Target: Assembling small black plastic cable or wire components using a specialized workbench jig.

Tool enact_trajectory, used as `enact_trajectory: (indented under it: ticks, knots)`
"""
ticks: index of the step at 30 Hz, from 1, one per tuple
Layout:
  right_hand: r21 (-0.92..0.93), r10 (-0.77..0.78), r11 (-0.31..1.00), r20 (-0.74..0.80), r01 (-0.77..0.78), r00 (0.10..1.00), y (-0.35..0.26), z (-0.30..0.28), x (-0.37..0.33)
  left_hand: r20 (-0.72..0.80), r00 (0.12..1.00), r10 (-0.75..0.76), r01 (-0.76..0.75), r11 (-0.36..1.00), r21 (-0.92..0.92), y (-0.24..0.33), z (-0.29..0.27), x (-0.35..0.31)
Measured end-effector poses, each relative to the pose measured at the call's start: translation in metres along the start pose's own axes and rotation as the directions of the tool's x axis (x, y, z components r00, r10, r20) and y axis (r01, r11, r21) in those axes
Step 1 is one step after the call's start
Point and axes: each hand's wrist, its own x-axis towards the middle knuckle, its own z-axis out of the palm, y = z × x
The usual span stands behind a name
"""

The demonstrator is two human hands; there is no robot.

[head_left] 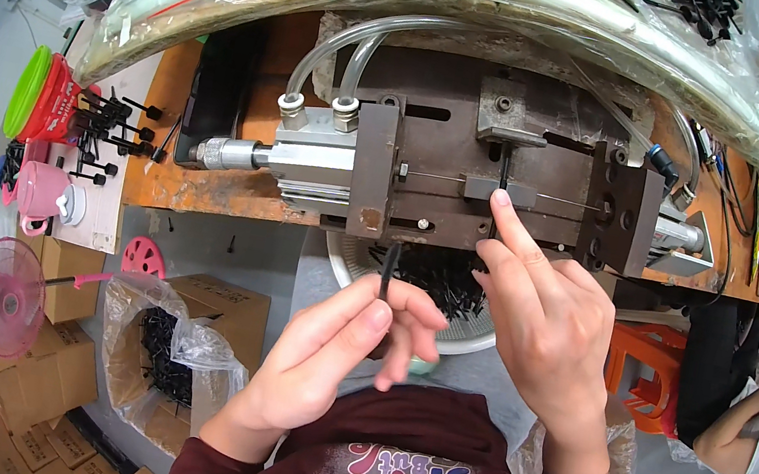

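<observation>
While one slim black part [505, 166] lies across the small grey block [478, 190] of the dark metal fixture [428, 203], your right hand [550, 316] rests its extended index fingertip there; whether its curled fingers grip anything, you cannot tell. Your left hand [318, 356] pinches a second black part [388, 271] between thumb and index finger, near the fixture's front edge. Below, a white basket [336, 253] holds a heap of black parts [441, 280].
</observation>
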Motion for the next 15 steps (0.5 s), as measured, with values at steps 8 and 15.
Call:
enact_trajectory:
  ticks: [8,15]
  knots:
    - [0.307,0.158,0.940,-0.014,-0.147,0.987,-0.003,-0.008,0.005,-0.017,0.994,-0.106,0.101,0.979,-0.177,0.006,0.015,-0.002]
    - [0.895,0.177,0.376,0.183,-0.238,0.967,-0.028,-0.004,0.028,0.069,0.997,-0.037,0.046,0.990,-0.135,0.009,0.009,-0.015]
